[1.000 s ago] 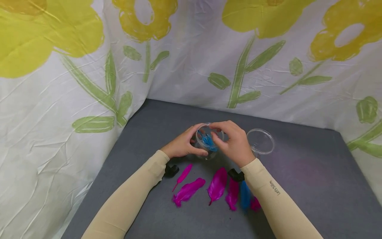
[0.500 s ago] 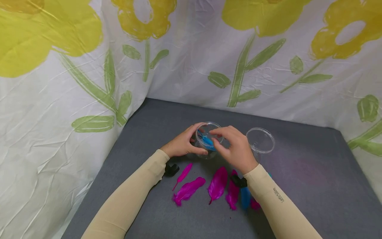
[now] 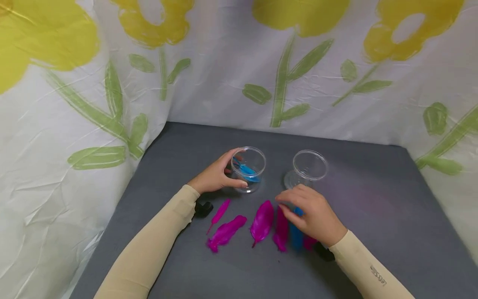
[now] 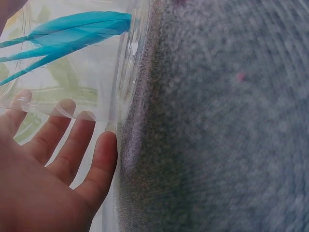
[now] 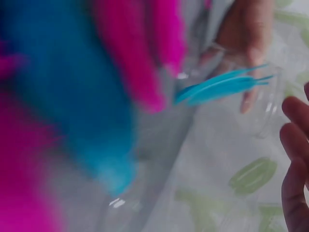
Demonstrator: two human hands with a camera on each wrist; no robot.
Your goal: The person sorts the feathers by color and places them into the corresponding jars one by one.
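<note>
My left hand [image 3: 213, 176] cups a clear plastic jar [image 3: 247, 189] standing on the grey table, thumb in front and fingers behind. In the left wrist view its fingertips lie against the see-through wall. Several blue feathers [image 4: 79, 31] lean inside this jar, quills toward the rim. My right hand [image 3: 314, 214] hovers over the row of loose feathers, thumb and fingers bent but apart, holding nothing. Below it lies a blue feather [image 3: 296, 237], partly covered by the hand, between magenta ones. A magenta feather [image 3: 262, 223] is just left of these.
A second clear jar [image 3: 326, 168] stands to the right behind my right hand. Two more magenta feathers, a wide one [image 3: 226, 232] and a thin one [image 3: 219, 214], lie near my left wrist. A flower-printed white cloth [image 3: 220, 83] hangs behind the table [image 3: 373, 199].
My right hand has left the mouth of the held jar and come down and right over the feathers. My left hand keeps the jar. The head view has shifted slightly.
</note>
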